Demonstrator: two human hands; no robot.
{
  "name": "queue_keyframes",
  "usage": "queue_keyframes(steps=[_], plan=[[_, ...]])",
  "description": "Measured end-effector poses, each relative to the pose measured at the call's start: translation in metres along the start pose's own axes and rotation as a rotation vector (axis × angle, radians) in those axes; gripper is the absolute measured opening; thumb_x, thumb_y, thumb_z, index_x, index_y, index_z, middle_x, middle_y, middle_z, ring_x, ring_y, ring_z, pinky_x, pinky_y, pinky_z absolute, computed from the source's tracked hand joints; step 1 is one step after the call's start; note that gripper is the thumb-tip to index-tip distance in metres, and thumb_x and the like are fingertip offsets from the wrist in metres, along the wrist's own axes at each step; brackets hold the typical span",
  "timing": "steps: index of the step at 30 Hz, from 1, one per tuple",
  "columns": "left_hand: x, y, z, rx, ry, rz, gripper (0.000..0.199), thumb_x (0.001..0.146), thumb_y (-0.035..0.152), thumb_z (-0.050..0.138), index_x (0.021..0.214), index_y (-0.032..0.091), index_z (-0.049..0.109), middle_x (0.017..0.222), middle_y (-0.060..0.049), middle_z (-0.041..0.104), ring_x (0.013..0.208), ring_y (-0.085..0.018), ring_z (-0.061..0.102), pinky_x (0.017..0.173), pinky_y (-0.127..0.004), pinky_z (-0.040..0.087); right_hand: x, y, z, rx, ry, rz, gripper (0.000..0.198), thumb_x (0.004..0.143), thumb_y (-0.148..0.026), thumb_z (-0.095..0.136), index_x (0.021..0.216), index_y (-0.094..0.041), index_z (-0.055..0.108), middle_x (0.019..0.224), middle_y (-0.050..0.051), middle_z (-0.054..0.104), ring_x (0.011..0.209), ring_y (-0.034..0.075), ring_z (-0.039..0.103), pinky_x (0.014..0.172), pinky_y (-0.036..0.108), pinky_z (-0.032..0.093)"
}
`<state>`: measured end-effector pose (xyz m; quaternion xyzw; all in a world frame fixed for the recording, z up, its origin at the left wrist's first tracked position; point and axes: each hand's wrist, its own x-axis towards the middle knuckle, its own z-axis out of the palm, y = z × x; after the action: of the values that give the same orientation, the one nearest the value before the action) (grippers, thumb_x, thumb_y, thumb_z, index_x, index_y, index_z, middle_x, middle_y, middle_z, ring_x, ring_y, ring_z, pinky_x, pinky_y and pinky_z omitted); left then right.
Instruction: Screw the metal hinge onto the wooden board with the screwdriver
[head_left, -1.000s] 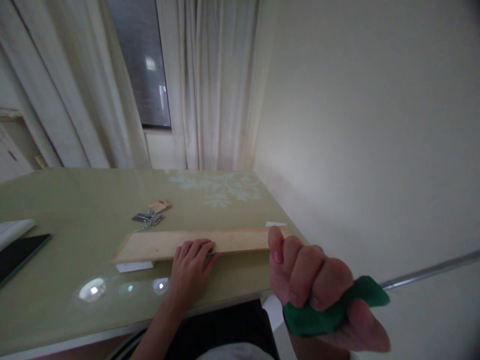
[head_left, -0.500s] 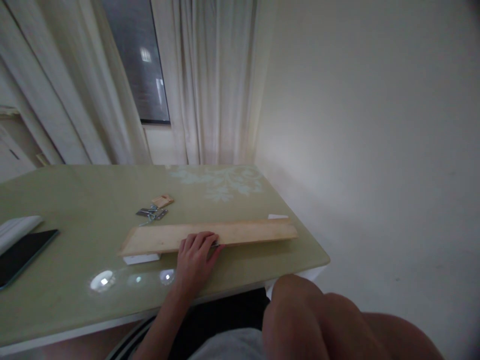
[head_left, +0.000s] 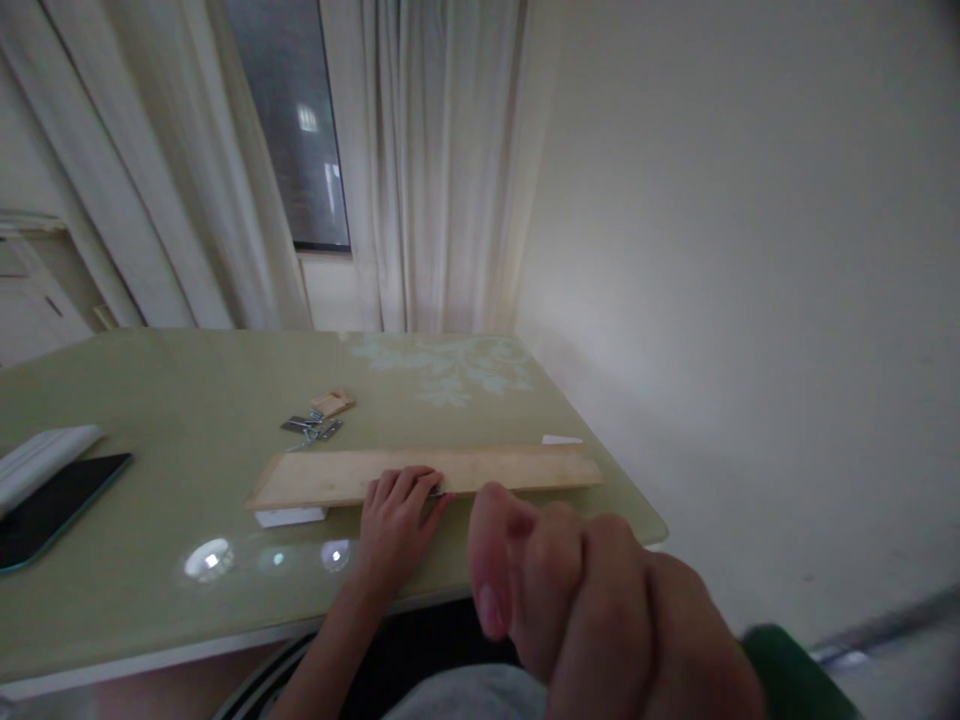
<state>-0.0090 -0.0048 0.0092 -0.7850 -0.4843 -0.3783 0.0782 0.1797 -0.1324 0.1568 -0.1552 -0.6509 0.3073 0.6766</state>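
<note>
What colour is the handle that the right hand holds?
Green: the handle shows past the closed right hand at the lower right of the head view.

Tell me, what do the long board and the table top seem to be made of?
The board under the left hand looks like pale bare wood, matte with faint grain. The table top looks glossy, perhaps glass or lacquer: it mirrors lamps.

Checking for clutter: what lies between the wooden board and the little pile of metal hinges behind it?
Nothing: the head view shows bare green table between the wooden board and the metal hinges.
</note>
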Motion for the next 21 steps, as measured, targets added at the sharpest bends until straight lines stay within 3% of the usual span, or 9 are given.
queue_keyframes(steps=[7,13,21], plan=[[0.001,-0.001,-0.004,0.001,0.028,0.064,0.023,0.101,0.035,0.055,0.111,0.027,0.074,0.104,-0.008,0.075,0.099,-0.028,0.063,0.086,-0.044,0.048,0.028,0.017,0.012,0.051,-0.040,-0.017,0.042,0.094,-0.063,0.060,0.071,-0.029,0.054,0.058,-0.002,0.055,0.062,0.022,0.056,0.080,0.048,0.050],[0.002,-0.001,-0.002,0.017,0.013,0.071,0.022,0.100,0.032,0.057,0.109,0.026,0.076,0.100,-0.008,0.075,0.098,-0.029,0.064,0.084,-0.043,0.047,0.039,0.032,0.030,0.293,-0.056,-0.079,0.041,0.094,-0.056,0.048,0.067,-0.026,0.044,0.051,-0.004,0.049,0.050,0.018,0.048,0.075,0.044,0.046],[0.001,0.001,-0.002,-0.009,0.025,0.049,0.019,0.099,0.032,0.061,0.113,0.026,0.074,0.108,-0.007,0.076,0.099,-0.028,0.065,0.084,-0.043,0.048,0.040,0.024,0.036,0.234,-0.037,-0.103,0.048,0.099,-0.061,0.046,0.067,-0.026,0.045,0.050,-0.005,0.049,0.049,0.016,0.047,0.072,0.042,0.049]])
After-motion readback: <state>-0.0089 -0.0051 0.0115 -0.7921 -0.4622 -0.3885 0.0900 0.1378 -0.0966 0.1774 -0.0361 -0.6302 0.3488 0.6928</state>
